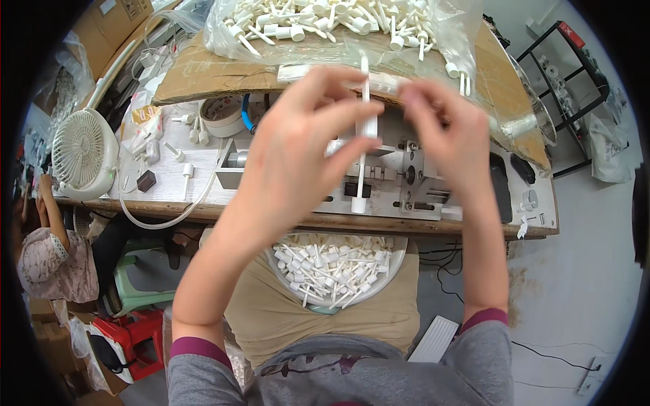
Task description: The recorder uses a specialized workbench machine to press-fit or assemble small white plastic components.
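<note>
My left hand [298,152] is above the bench, with thumb and fingertips pinching a white stemmed cap [368,127] whose stem points up. Just below those fingertips, another white stemmed cap [359,204] is seen with its cap end down; whether it is held or falling I cannot tell. My right hand [450,128] is to the right, fingers curled and smeared by motion, so its grip does not show. Under both hands sits a metal fixture [426,193] with bolts and slotted plates, partly hidden. On my lap, a white bowl [401,260] holds many stemmed caps [332,267].
A heap of stemmed caps [318,20] lies on clear plastic over cardboard [196,68] behind the fixture. To the left are a white fan [84,154], a tape roll [222,116], a curved tube [159,225] and loose caps. Another person [57,260] sits far left.
</note>
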